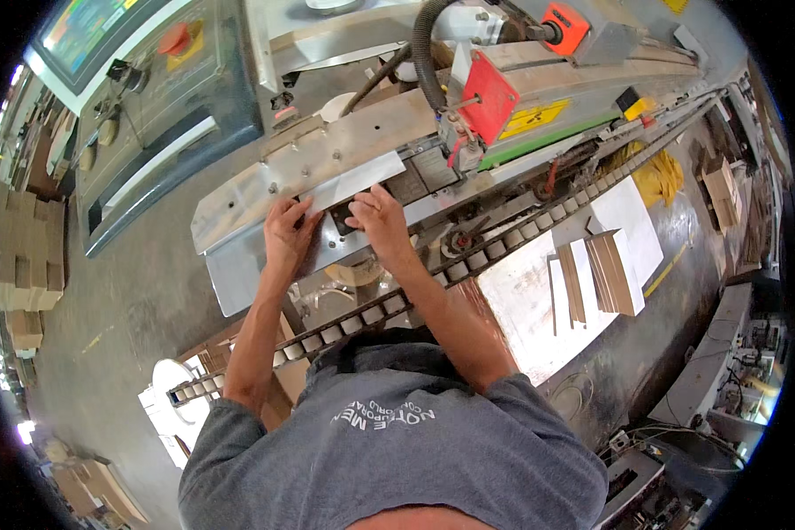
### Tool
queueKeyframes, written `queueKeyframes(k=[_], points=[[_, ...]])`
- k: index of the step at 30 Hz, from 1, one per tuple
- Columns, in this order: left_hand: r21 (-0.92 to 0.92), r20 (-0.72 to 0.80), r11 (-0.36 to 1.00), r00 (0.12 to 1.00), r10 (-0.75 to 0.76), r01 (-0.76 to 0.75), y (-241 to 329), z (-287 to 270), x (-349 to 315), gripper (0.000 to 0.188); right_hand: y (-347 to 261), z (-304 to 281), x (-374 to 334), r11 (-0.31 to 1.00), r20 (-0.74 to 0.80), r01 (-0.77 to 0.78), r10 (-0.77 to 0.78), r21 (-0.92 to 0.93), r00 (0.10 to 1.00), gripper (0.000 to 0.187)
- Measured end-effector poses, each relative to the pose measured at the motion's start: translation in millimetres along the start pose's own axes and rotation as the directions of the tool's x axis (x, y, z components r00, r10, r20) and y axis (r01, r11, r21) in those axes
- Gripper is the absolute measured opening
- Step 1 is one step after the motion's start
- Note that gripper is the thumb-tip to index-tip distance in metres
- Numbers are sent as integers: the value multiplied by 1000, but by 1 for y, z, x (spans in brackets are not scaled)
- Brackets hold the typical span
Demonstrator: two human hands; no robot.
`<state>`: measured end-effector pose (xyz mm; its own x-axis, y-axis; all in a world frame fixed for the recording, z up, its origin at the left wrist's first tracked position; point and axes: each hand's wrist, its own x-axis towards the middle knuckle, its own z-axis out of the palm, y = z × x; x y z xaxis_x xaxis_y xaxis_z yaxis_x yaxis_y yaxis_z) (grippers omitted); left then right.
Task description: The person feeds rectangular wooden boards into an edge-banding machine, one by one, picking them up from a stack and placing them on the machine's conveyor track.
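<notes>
A flat white strip (pixel 359 179) lies slantwise on the metal bed of a machine, in front of a long bolted metal bar (pixel 300 159). My left hand (pixel 290 233) is closed, its fingertips pinched at the strip's near left end. To its right, my right hand (pixel 380 223) has its fingers curled, with the fingertips at the strip's near edge. Between the hands a dark slot (pixel 339 217) shows in the bed. A shiny metal plate (pixel 235 276) extends to the left under my left hand. My fingers partly hide the strip's edge.
A control panel with a red button (pixel 175 39) stands at the far left. A red-ended machine head (pixel 493 97) and a black hose (pixel 424 53) rise at the far right. A roller rail (pixel 477 260) crosses before me. Brown boards (pixel 611 274) lie on a white surface (pixel 503 327).
</notes>
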<state>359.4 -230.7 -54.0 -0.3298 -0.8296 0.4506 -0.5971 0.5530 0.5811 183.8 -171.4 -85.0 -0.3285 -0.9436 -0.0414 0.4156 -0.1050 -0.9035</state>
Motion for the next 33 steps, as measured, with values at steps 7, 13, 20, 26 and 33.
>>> queueKeyframes(k=[7,13,20,26,33], points=[[30,32,999,999,43,-44,26,58,27,30,-41,-58,27,995,5,-68,68,-70,998,13],[23,69,996,994,86,-88,63,110,54,28,-72,-95,21,1000,-61,18,-20,-21,998,23],[41,92,990,987,130,-134,97,171,77,27,-119,-156,-84,888,-153,-52,-21,-457,988,38],[-194,158,981,987,22,9,81,167,83,35,-134,-290,-149,131,-304,-280,-557,-951,773,49],[-140,141,990,989,46,-26,94,113,41,26,-129,-366,-177,-177,-387,-521,-483,-835,785,62]])
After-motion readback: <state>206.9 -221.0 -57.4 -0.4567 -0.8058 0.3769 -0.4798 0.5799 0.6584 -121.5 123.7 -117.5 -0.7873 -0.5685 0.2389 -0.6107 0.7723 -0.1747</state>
